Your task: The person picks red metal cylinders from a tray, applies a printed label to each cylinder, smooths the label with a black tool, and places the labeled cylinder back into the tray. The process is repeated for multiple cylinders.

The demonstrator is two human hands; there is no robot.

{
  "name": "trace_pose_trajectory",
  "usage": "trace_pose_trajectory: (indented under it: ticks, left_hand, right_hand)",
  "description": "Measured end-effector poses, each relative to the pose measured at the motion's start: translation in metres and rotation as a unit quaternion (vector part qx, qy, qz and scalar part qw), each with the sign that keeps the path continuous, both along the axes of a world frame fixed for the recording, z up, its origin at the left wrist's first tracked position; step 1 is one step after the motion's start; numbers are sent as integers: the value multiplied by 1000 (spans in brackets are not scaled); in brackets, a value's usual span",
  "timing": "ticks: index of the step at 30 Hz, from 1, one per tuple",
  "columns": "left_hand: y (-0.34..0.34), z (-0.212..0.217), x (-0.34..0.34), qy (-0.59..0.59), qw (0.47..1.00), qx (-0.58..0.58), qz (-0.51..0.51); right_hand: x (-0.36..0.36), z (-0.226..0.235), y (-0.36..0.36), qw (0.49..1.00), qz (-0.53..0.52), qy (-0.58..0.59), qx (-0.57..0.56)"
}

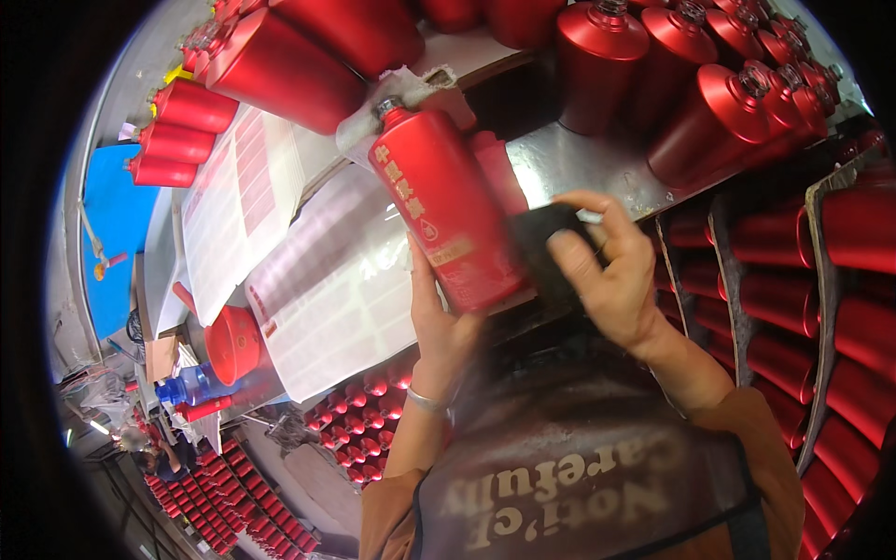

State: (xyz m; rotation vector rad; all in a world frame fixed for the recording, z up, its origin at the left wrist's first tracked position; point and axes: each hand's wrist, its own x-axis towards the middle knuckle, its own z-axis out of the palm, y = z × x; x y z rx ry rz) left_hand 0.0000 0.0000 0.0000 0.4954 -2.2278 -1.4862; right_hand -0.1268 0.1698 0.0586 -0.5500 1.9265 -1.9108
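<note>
A glossy red bottle [446, 201] with gold lettering lies tilted in front of me, its clear threaded neck pointing up and left. My left hand [439, 327] supports its base end, fingers partly hidden beneath it. In my right hand [611, 266] is a dark, block-like pad [549, 247], gripped between thumb and fingers. The pad is at the bottle's right side; blur hides whether they touch. Behind the bottle's neck is a worn, whitish cloth-like wrap [353, 135]. A small red piece [499, 168] shows just right of the bottle.
Printed transfer sheets [327, 280] cover the table to my left. Beyond them stand a red pot with a handle [233, 345] and a blue plastic bottle [191, 385]. Red bottles [602, 65] crowd the metal surface behind. Racks of red bottles [770, 238] rise close at right.
</note>
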Motion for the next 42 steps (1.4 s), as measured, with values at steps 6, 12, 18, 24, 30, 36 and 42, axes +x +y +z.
trace_pose_trajectory:
  ticks: [6, 12, 18, 24, 30, 36, 42]
  left_hand:
    - [17, 20, -1, -4, 989, -144, 42]
    - [20, 32, -8, -28, 990, -123, 60]
    - [-1, 14, -4, -80, 986, 147, -17]
    - [10, 47, -3, -1, 971, -239, 27]
    - [15, 67, -21, -51, 922, -384, 9]
    - [12, 54, -13, -25, 958, -284, 18]
    - [3, 30, -5, 12, 970, -240, 20]
  right_hand:
    - [1, -17, 9, 995, 53, 55, 66]
    - [-4, -38, 16, 994, 30, -47, 93]
    - [-15, -58, 20, 989, -14, -115, 91]
    - [0, -24, 19, 1000, 3, -11, -3]
    - [-19, -9, 4, 986, 9, 133, 96]
    - [-16, 6, 4, 949, 50, 311, -17]
    - [-28, 12, 2, 975, -2, 160, 152]
